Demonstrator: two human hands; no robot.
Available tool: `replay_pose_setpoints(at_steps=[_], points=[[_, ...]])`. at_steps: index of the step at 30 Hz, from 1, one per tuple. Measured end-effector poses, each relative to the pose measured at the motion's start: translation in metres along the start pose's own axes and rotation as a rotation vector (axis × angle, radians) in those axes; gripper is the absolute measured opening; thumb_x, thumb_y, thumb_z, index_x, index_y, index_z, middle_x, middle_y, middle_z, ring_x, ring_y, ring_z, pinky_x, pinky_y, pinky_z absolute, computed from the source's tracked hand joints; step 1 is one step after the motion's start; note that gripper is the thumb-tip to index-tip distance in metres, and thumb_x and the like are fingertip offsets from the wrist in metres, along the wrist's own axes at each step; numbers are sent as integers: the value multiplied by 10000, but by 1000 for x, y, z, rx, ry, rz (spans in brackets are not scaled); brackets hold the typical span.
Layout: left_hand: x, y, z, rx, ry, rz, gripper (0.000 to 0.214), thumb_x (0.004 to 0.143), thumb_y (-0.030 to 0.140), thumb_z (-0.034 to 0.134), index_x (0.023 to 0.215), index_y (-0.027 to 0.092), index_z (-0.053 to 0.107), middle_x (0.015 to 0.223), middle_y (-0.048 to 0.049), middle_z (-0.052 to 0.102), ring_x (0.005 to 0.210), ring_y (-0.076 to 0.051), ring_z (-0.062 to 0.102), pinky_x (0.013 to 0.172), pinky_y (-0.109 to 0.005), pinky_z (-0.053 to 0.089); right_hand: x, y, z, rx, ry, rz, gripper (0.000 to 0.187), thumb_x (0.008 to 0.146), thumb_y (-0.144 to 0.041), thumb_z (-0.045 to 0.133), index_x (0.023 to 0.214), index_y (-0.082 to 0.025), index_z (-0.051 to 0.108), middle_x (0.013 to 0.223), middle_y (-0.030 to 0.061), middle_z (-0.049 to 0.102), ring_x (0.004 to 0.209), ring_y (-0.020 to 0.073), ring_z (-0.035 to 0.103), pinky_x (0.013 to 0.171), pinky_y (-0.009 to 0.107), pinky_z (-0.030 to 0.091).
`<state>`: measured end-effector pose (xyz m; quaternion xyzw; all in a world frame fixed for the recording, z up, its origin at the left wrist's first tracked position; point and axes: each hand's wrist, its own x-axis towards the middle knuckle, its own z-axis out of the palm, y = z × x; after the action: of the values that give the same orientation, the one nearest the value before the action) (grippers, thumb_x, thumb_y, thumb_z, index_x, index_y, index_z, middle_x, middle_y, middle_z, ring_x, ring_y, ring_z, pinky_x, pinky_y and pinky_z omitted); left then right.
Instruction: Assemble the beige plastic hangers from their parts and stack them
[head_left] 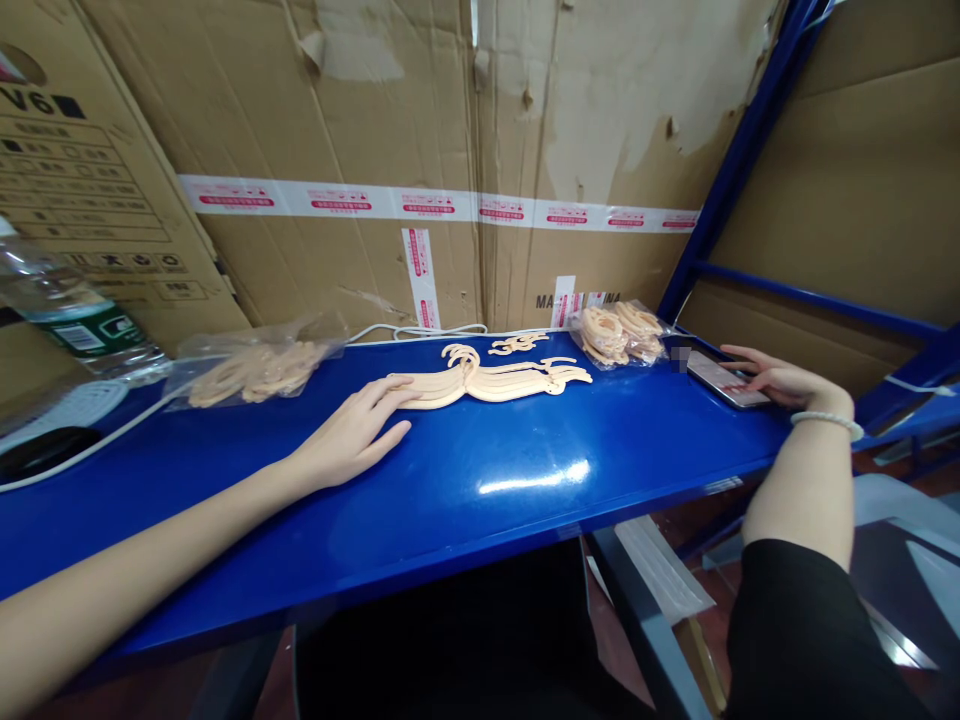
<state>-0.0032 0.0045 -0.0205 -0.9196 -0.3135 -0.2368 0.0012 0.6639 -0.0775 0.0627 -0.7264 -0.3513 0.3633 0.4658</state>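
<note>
My left hand [367, 430] lies flat on the blue table, its fingertips resting on the left end of a bundle of cream-coloured flat strips [435, 388]. The strips are gathered at the middle, with curled ends sticking up. Behind them is a small pile of short cream-coloured pieces [519, 343]. At the right end of the table, my right hand [787, 380] has its fingers stretched over a smartphone [724, 378] that lies screen up. The fingers are apart and touch or hover just over the screen; I cannot tell which.
Clear plastic bags of cream-coloured pieces lie at the left [255, 372] and back right [619, 333]. A water bottle [90, 325], a black object [45, 452] and a white cable [142, 425] occupy the left. Cardboard [360, 120] walls the back; a blue post [724, 170] rises at right.
</note>
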Motion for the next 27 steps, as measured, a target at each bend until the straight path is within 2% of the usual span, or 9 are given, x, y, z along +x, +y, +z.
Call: replay_pose_setpoints(at_steps=[3, 5, 8, 12, 15, 19, 23, 27], points=[[0, 0, 0, -1, 4, 0, 406, 1024, 408, 410, 1365, 205, 498, 1492, -156, 461, 1380, -315, 458, 1159, -533, 383, 1, -1, -1, -77, 87, -39, 725, 569, 76, 512, 1178, -294, 645, 1325, 138, 651, 976, 226, 698, 734, 284, 537], [1, 0, 0, -2, 6, -6, 402, 1020, 412, 415, 1357, 212, 507, 1488, -151, 467, 1379, -315, 461, 1158, -531, 386, 2, -3, -1, -109, 171, -105, 638, 590, 36, 503, 1126, -277, 648, 1348, 144, 641, 1104, 226, 668, 773, 271, 530], [1, 2, -1, -5, 8, -13, 400, 1016, 415, 417, 1347, 214, 518, 1484, -146, 473, 1379, -316, 462, 1160, -534, 387, 3, -9, 2, -135, 226, -240, 577, 609, 21, 485, 1069, -283, 656, 1395, 99, 628, 1245, 193, 608, 863, 244, 507], [2, 3, -2, -6, 7, -20, 405, 1020, 412, 403, 1347, 205, 522, 1487, -151, 471, 1381, -316, 458, 1157, -536, 390, 4, -27, 22, -215, 287, -421, 428, 691, 12, 501, 988, -230, 690, 1324, 115, 677, 1199, 200, 634, 933, 258, 489], [2, 3, -2, -1, -3, -21, 411, 1023, 408, 400, 1355, 197, 518, 1493, -155, 464, 1388, -316, 449, 1157, -539, 388, 4, -49, 44, -268, 372, -572, 337, 764, -18, 521, 987, -184, 711, 1238, 141, 713, 1144, 205, 651, 963, 269, 482], [2, 3, -3, -2, -6, -16, 416, 1020, 404, 410, 1354, 186, 526, 1495, -159, 462, 1391, -323, 445, 1157, -544, 386, 6, -84, 80, -294, 455, -746, 318, 825, -46, 506, 1016, -175, 726, 1170, 118, 738, 1084, 182, 667, 983, 269, 487], [2, 3, -2, -5, 5, -8, 410, 1018, 391, 415, 1352, 183, 531, 1489, -157, 469, 1384, -323, 453, 1155, -545, 388, 5, -114, 125, -285, 438, -907, 318, 843, -51, 501, 1027, -193, 717, 1060, 71, 759, 973, 139, 689, 916, 250, 529], [2, 3, -2, 7, 1, -3, 406, 1028, 380, 402, 1361, 179, 517, 1488, -161, 464, 1383, -317, 450, 1151, -547, 387, -11, -129, 181, -306, 391, -1081, 300, 852, -65, 498, 1003, -226, 701, 963, 30, 759, 908, 140, 702, 847, 279, 561]])
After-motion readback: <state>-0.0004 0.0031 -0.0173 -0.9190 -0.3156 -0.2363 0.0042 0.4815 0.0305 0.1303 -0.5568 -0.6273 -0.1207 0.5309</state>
